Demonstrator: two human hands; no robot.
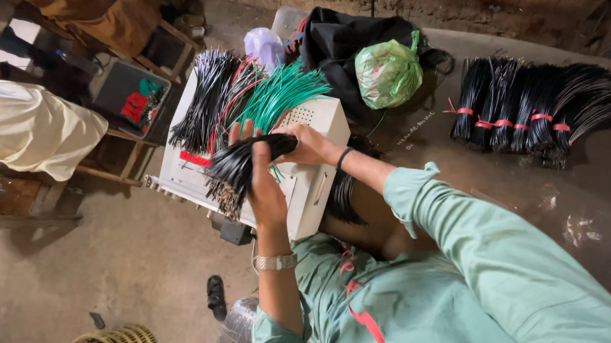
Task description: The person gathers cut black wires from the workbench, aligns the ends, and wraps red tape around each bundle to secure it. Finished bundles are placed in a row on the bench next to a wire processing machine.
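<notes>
over the white machine [304, 185], the left hand [265, 190] and right hand [307, 145] both gripped a bundle of black wires [239, 166], fingers closed round it.

Loose wires [253, 98] lie on the machine [312, 186]; a bag [388, 72] sits right of them, tied bundles [535, 108] farther right on the worktop [587, 196]

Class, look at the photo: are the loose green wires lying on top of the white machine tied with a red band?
No. The green wires fan out loose on the white machine; red ties show only on the black wire bundles on the table.
</notes>
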